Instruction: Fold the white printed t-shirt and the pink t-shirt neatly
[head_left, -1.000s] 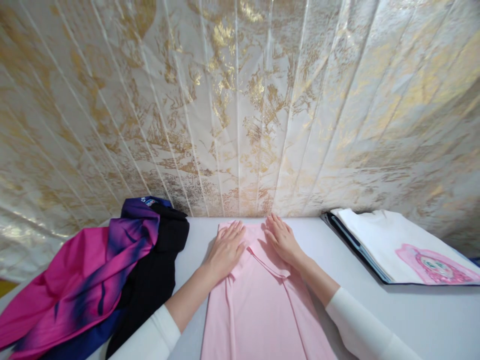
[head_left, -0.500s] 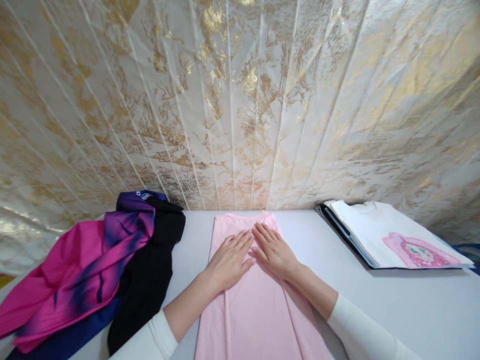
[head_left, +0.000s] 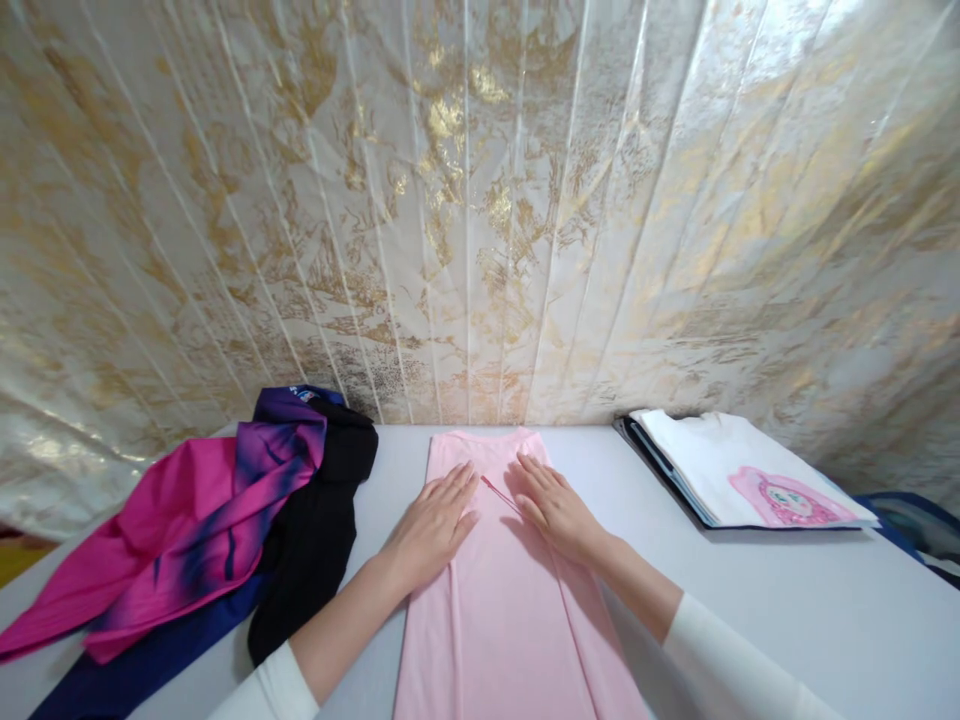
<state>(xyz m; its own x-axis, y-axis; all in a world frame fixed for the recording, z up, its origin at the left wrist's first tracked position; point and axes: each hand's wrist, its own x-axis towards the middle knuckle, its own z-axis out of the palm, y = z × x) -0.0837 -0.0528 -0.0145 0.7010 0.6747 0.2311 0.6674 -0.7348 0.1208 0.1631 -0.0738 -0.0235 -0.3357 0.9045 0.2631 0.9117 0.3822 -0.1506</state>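
Note:
A pink garment (head_left: 510, 620) lies lengthwise in front of me, its two sides folded inward into a long strip. My left hand (head_left: 435, 515) rests flat on its upper left part, fingers stretched out. On the upper right part lies my right hand (head_left: 555, 505), palm down with the fingers extended. Between the two hands a thin dark pink cord (head_left: 499, 492) shows on the cloth, running toward my right thumb. Neither hand grips anything.
At left a loose heap holds a pink and purple garment (head_left: 180, 540) and black cloth (head_left: 307, 560). A folded stack topped by a white shirt (head_left: 705, 465) sits at right on the white table (head_left: 787, 620). Behind hangs a gold-patterned curtain (head_left: 465, 250).
My hands have moved apart, the left one toward the left and the right one slightly to the right. The cord between them has come into view. The camera view has shifted slightly.

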